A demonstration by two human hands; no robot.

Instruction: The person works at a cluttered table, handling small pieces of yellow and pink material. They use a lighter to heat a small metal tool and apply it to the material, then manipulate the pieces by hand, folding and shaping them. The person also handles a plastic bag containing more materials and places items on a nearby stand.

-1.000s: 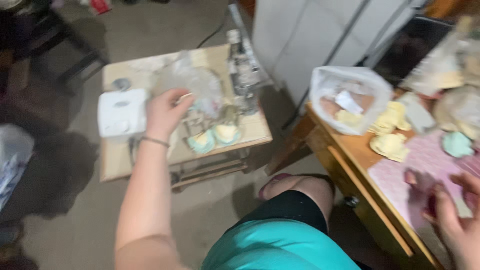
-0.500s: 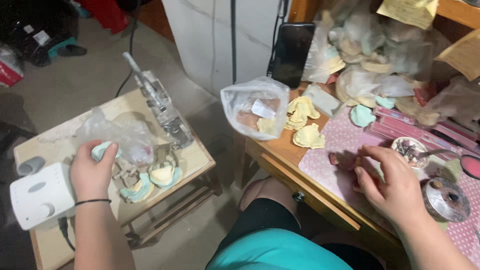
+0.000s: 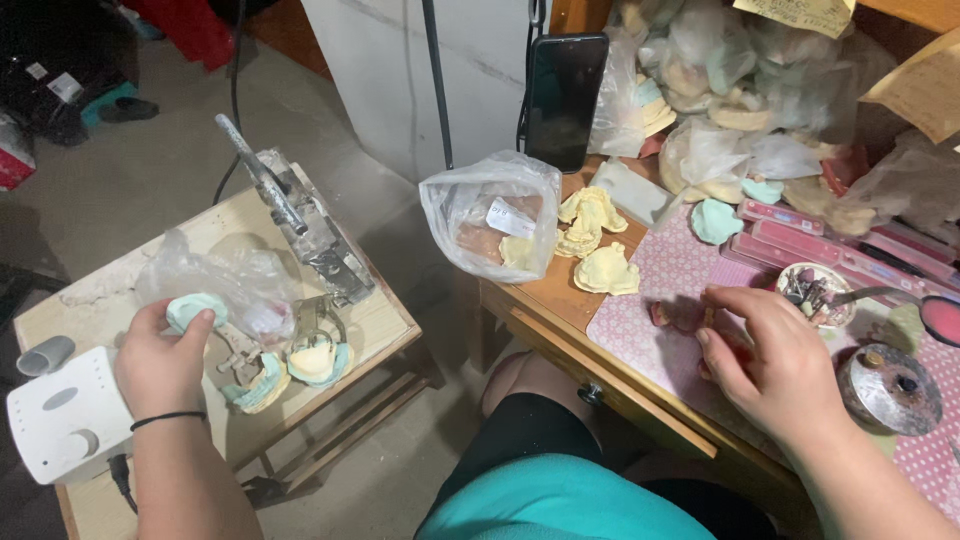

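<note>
Lower left of frame: our left hand [image 3: 160, 365] pinches a teal dental cast [image 3: 193, 309] between thumb and fingers, over the small wooden stand [image 3: 385, 320], just beside the clear plastic bag [image 3: 235, 285]. Picking-up step, we judge. Right of centre, our right hand [image 3: 775, 365] curls over reddish pieces [image 3: 672, 316] on the pink mat [image 3: 640, 330]; grip unclear. Next calls for carrying the cast clear of the bag.

The left hand [image 3: 160, 360] reaches out low on the left, forearm bare, fingers curled shut in a grip, thumb pressed on top. The right hand [image 3: 775, 365] stretches forward on the right — palm down, fingers bent and spread, fingertips lowered.
</note>
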